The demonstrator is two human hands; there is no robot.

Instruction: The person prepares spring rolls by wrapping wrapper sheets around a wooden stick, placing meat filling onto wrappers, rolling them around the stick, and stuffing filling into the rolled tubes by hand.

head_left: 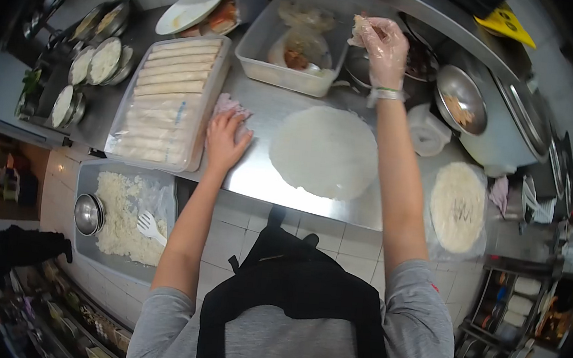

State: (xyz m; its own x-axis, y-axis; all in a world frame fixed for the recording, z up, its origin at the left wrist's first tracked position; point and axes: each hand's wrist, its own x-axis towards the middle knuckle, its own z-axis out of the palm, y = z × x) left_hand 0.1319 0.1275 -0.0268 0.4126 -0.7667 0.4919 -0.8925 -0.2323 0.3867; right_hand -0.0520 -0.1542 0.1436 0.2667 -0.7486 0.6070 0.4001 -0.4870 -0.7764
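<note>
My right hand [384, 54], in a clear plastic glove, is raised at the back of the counter. Its fingers are closed on a clump of pale, shredded food [358, 32]. A thin round sheet of dough [324, 151] lies flat on the steel counter, nearer to me than that hand. My bare left hand [228, 138] rests on the counter with its fingers apart, their tips at a crumpled pink cloth [233, 105]. Left of it stands a plastic box of rolled wraps [165, 103] laid in rows.
A clear tub [295, 81] holds a bag with brown filling. At the right are a metal bowl with shredded food [461, 99] and a pale dough round under plastic [458, 208]. Lower left, a bin of rice [116, 215] holds bowls and a white paddle [151, 227].
</note>
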